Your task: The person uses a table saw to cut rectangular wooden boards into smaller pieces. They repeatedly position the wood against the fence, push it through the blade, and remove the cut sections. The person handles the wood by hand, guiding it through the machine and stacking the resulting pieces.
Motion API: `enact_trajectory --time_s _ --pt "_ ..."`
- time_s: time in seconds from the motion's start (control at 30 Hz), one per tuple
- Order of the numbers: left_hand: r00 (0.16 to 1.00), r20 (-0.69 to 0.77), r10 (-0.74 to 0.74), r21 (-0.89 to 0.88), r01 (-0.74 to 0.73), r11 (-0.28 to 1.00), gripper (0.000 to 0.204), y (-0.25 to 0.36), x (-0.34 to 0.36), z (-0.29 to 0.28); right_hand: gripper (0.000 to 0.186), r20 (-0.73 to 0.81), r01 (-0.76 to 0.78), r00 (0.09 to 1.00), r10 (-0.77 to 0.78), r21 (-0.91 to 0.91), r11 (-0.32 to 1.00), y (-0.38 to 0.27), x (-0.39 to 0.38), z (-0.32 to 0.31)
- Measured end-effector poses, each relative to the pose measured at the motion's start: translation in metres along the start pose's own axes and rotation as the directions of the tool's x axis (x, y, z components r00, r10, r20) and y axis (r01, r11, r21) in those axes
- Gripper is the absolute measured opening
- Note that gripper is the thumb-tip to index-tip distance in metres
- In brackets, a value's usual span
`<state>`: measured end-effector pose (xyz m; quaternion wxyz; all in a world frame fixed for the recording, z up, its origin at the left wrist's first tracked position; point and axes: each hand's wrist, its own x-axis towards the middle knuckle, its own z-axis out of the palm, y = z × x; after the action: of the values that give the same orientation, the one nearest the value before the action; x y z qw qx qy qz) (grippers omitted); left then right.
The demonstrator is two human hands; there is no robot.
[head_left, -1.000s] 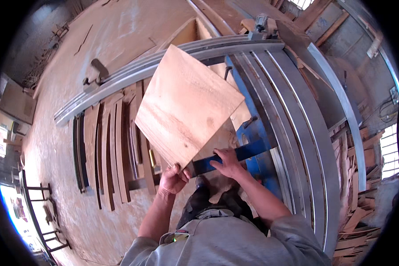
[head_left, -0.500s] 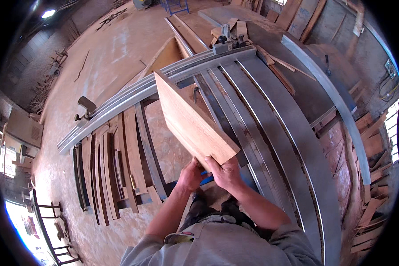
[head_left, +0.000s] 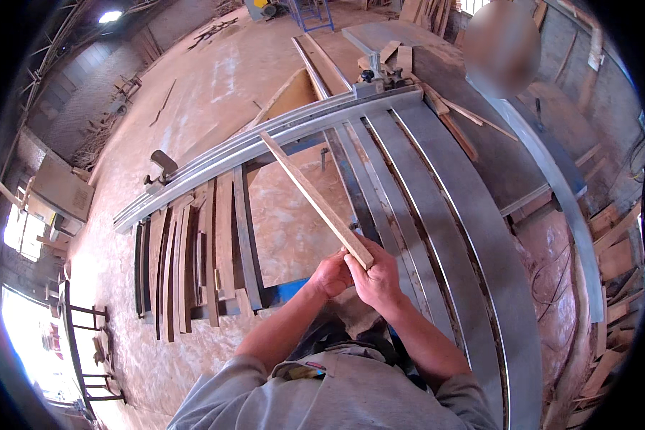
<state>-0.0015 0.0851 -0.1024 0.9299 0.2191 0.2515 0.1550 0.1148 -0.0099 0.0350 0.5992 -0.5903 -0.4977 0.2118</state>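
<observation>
One pale, flat wooden board (head_left: 314, 195); left hand (head_left: 330, 278), right hand (head_left: 377, 281) pinch near end; slack grip could drop far end.

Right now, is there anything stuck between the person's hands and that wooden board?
Nothing visible is. The right hand grips the near end of the wooden board. The left hand is close beside it, though its fingertips are partly hidden.

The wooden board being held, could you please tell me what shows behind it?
Behind the wooden board, reddish floor and the silver rail show around it; whatever it directly covers is hidden.
</observation>
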Motion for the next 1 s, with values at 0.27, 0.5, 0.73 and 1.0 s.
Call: enact_trajectory --time_s 0.27,0.5,0.73,1.0 --pt "0.999 0.042 0.015 0.018 -0.016 1.0 0.042 -0.008 0.005 -0.004 0.029 -0.023 0.102 0.994 -0.106 -0.109 0.989 0.007 -0.001 0.002" --pt "0.999 0.026 -0.04 -0.061 0.042 0.997 0.042 0.0 0.017 -0.012 0.029 -0.016 0.081 0.996 -0.085 -0.164 0.983 0.007 0.014 0.011" --pt "0.973 -0.174 0.152 -0.176 -0.183 0.967 0.051 0.048 -0.017 -0.023 0.04 -0.072 -0.386 0.908 0.413 0.244 0.89 0.023 0.053 -0.015" --pt "0.895 -0.158 0.416 0.574 -0.26 0.777 0.041 0.123 -0.042 0.111 0.053 0.132 -0.551 0.596 0.792 0.785 0.283 0.095 0.07 -0.066"
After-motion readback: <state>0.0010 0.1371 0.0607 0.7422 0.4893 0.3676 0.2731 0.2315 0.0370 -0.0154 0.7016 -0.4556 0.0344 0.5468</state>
